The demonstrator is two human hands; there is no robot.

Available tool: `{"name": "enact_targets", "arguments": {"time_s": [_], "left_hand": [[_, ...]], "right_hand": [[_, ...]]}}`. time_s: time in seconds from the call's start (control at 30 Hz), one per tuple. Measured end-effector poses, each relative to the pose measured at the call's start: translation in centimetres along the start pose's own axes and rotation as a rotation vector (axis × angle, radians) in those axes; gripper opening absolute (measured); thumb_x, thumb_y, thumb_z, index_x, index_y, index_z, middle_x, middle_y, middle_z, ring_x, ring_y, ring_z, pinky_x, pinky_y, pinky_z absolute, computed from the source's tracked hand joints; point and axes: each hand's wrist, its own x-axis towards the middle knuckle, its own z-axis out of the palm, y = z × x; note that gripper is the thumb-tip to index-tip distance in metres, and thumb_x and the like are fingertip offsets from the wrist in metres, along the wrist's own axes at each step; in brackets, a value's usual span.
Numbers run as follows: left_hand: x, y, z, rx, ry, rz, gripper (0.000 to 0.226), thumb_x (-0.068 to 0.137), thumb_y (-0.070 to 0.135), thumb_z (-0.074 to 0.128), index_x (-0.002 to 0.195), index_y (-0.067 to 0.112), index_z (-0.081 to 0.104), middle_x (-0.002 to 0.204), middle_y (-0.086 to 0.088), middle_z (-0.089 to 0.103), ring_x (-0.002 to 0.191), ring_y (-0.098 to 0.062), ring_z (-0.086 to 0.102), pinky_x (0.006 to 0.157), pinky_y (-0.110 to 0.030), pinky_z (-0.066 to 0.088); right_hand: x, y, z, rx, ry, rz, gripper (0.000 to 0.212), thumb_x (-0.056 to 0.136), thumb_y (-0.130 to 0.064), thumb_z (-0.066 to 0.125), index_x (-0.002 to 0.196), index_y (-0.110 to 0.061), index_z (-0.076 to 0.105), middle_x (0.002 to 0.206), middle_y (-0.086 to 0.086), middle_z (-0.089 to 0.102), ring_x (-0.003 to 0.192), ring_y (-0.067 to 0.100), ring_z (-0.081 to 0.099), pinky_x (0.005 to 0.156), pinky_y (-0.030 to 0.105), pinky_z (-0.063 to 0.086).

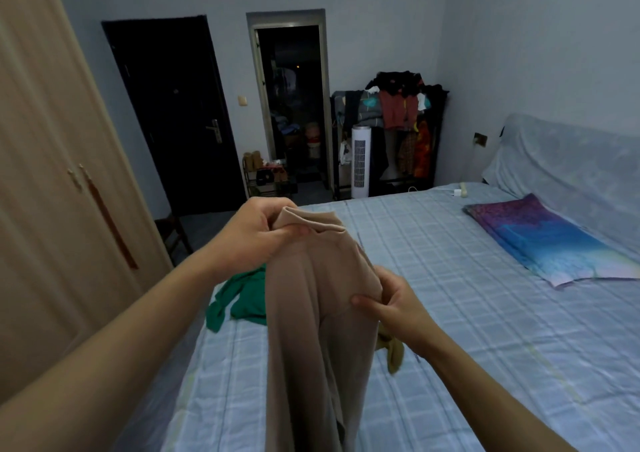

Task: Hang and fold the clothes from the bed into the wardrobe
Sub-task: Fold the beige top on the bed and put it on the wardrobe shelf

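A beige garment (311, 330) hangs in front of me above the bed (450, 313). My left hand (258, 232) grips its top edge, held up at the far end. Lower down, my right hand (391, 302) pinches the cloth's right side between thumb and fingers. A green garment (239, 302) lies crumpled on the bed's left edge, partly hidden behind the beige one. A small yellow-olive piece of cloth (393, 351) lies on the bed below my right wrist. The wardrobe (52, 174), with its beige doors closed, stands at the left.
A purple and blue pillow (554, 240) lies at the bed's head on the right. Behind the bed stand a loaded clothes rack (405, 122) and a white tower fan (360, 161). A dark door (173, 116) and an open doorway (294, 105) are in the far wall.
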Motion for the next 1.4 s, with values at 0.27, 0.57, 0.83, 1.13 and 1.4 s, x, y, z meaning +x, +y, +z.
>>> {"name": "enact_targets", "arguments": {"time_s": [0.27, 0.57, 0.83, 1.13, 1.4], "left_hand": [[-1.0, -0.6, 0.0, -0.115, 0.078, -0.047, 0.008, 0.092, 0.005, 0.066, 0.094, -0.003, 0.069, 0.085, -0.029, 0.064, 0.078, -0.022, 0.057, 0.071, -0.039, 0.042], [-1.2, -0.4, 0.3, -0.099, 0.076, -0.017, 0.004, 0.091, 0.004, 0.067, 0.092, 0.004, 0.072, 0.078, -0.009, 0.069, 0.074, -0.012, 0.062, 0.064, -0.026, 0.048], [-1.1, -1.5, -1.4, 0.063, 0.090, 0.022, 0.002, 0.090, 0.016, 0.072, 0.090, 0.018, 0.072, 0.084, -0.010, 0.068, 0.077, -0.025, 0.065, 0.065, -0.033, 0.049], [-0.7, -1.7, -0.1, -0.096, 0.133, 0.004, 0.005, 0.089, 0.012, 0.071, 0.088, 0.007, 0.071, 0.081, -0.019, 0.066, 0.072, -0.014, 0.061, 0.062, -0.024, 0.048], [-1.2, -0.6, 3.0, -0.067, 0.039, 0.056, 0.015, 0.087, 0.030, 0.067, 0.086, 0.015, 0.072, 0.080, -0.010, 0.067, 0.073, -0.010, 0.059, 0.063, -0.025, 0.045]], "right_hand": [[-0.2, 0.9, 0.3, 0.025, 0.107, -0.146, 0.022, 0.083, -0.018, 0.079, 0.095, -0.014, 0.060, 0.079, 0.006, 0.066, 0.075, 0.018, 0.063, 0.064, 0.028, 0.052], [-1.1, 0.4, 0.0, -0.085, 0.055, -0.133, 0.010, 0.085, -0.010, 0.072, 0.090, -0.018, 0.076, 0.084, 0.003, 0.073, 0.082, 0.018, 0.070, 0.072, 0.028, 0.053], [1.1, -3.3, -2.5, -0.112, 0.206, -0.171, 0.018, 0.082, 0.003, 0.073, 0.082, -0.015, 0.077, 0.077, 0.007, 0.075, 0.071, 0.014, 0.068, 0.066, 0.025, 0.055], [1.5, -8.0, -5.0, -0.333, 0.192, -0.187, 0.034, 0.076, -0.005, 0.082, 0.104, -0.017, 0.066, 0.078, 0.003, 0.070, 0.076, 0.017, 0.068, 0.073, 0.028, 0.057], [-3.0, -2.2, -4.9, -0.233, -0.004, 0.024, 0.015, 0.085, -0.001, 0.072, 0.077, -0.012, 0.067, 0.073, -0.001, 0.065, 0.074, 0.010, 0.062, 0.065, 0.029, 0.048]]}}
